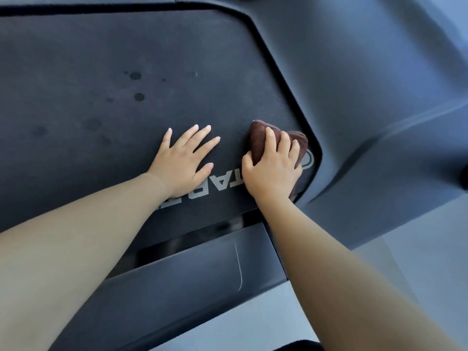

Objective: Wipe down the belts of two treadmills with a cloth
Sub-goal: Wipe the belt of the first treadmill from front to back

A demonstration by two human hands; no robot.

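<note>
A dark treadmill belt (114,59) fills the upper left of the head view, with grey lettering near its rear end and several dark wet spots (138,86) further up. My left hand (182,160) lies flat on the belt with fingers spread. Just to its right, my right hand (273,165) grips a bunched brown cloth (258,138) and presses it onto the belt close to the belt's right edge, over a round grey logo.
A dark side rail (354,84) runs along the right of the belt. The rear end cover (190,274) lies below my arms. Pale grey floor (417,262) shows at the lower right.
</note>
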